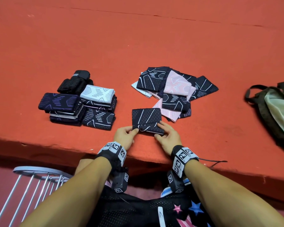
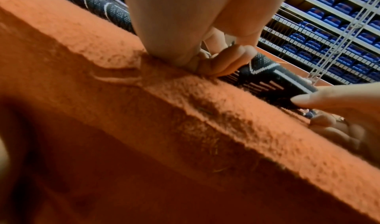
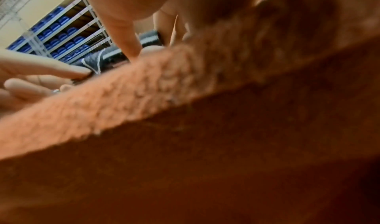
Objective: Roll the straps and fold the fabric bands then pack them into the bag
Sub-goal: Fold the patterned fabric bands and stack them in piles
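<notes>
A dark fabric band with white lines point(image 1: 146, 117) lies on the orange felt surface point(image 1: 138, 46) near its front edge, its near edge turned up. My left hand point(image 1: 127, 134) pinches the band's near left corner; my right hand point(image 1: 166, 134) grips the near right corner. In the left wrist view the band point(image 2: 265, 71) shows past my curled left fingers point(image 2: 222, 61). Folded bands sit stacked point(image 1: 82, 105) at the left, with black rolled straps point(image 1: 75, 82) behind them. A loose pile of unfolded dark and pink bands point(image 1: 175, 89) lies beyond my hands. The dark bag point(image 1: 275, 110) lies at the right.
The felt surface's front edge point(image 1: 88, 149) runs just under my wrists. A white wire rack point(image 1: 39, 181) stands below at the left. Shelves with blue items point(image 2: 329, 32) fill the background in the wrist views.
</notes>
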{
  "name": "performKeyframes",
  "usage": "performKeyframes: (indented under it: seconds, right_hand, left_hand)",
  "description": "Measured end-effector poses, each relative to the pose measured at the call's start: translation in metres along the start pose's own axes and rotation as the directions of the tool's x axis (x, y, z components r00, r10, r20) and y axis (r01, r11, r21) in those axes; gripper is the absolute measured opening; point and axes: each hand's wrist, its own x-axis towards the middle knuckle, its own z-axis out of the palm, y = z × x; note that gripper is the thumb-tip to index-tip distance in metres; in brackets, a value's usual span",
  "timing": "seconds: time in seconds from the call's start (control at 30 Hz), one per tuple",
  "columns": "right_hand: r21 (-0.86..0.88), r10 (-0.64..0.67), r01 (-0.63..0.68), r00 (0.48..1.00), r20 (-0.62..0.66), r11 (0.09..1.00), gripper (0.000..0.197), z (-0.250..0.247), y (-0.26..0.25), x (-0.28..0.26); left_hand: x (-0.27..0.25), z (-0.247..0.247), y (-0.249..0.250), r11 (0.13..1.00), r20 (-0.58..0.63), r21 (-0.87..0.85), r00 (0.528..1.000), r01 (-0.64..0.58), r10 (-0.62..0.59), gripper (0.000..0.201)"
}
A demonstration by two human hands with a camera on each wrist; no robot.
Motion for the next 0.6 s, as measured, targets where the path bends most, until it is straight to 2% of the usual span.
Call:
performKeyframes:
  seconds: [0.17, 0.27, 0.37, 0.4, 0.43, 0.53, 0.6]
  right_hand:
    - [0.078, 0.093, -0.087, 0.993, -0.070, 0.993, 0.026, -0.003, -0.004, 0.001]
    - [0.077, 0.093, -0.088, 0.993, -0.071, 0.993, 0.015, -0.002, -0.005, 0.001]
    - [0.143, 0.117, -0.106, 0.990, -0.075, 0.984, 0.014, 0.000, -0.009, 0.003]
    - [0.172, 0.116, -0.103, 0.991, -0.073, 0.980, 0.008, 0.000, -0.010, 0.003]
    - [0.200, 0.109, -0.095, 0.992, -0.062, 0.975, 0.007, -0.001, -0.013, 0.003]
    - [0.237, 0.129, -0.123, 0.992, -0.010, 0.964, 0.034, -0.003, -0.010, 0.002]
    - [0.206, 0.137, -0.131, 0.990, -0.018, 0.970, 0.029, -0.002, -0.005, 0.002]
  left_hand:
    - [-0.002, 0.001, 0.007, 0.991, -0.039, -0.123, 0.997, 0.062, -0.067, 0.016]
    - [-0.003, 0.003, 0.008, 0.978, -0.028, -0.200, 0.998, 0.058, -0.065, 0.009]
    - [-0.001, 0.004, 0.002, 0.986, -0.029, -0.167, 0.999, 0.027, -0.032, 0.021]
    - [-0.002, 0.005, 0.002, 0.986, -0.027, -0.166, 0.999, 0.027, -0.032, 0.022]
    - [-0.002, 0.005, 0.002, 0.983, -0.021, -0.182, 0.999, 0.032, -0.037, 0.021]
    - [-0.002, 0.005, 0.003, 0.981, -0.012, -0.188, 0.998, 0.056, -0.059, 0.019]
    - [0.000, 0.003, 0.001, 0.983, -0.019, -0.167, 0.997, 0.071, -0.075, 0.018]
